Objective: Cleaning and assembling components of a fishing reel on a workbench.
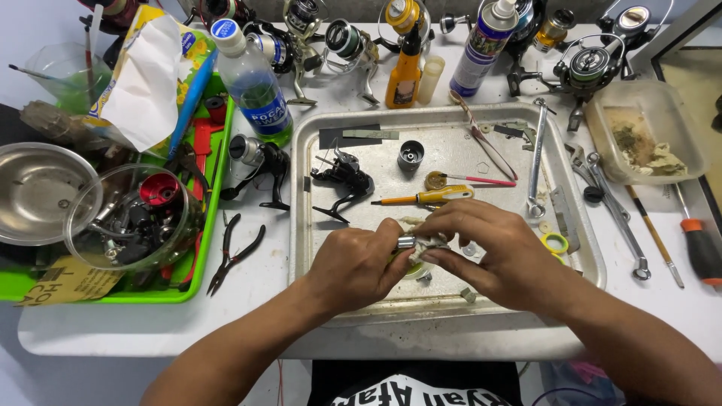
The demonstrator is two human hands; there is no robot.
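Head view, both hands' fingers (444, 225) pinching small metal part (407, 242), over metal tray (316, 248)

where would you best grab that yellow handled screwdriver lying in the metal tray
Take the yellow-handled screwdriver by its thick yellow handle, the right-hand part, coming down from above with a grip across its width. It lies flat and nearly level on the metal tray, thin shaft pointing left. The handle is the widest part, and it looks clear just beyond the right hand and left hand.

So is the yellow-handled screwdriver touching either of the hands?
Apart. The head view shows bare tray between the yellow-handled screwdriver and the right hand below it; the left hand lies farther off.
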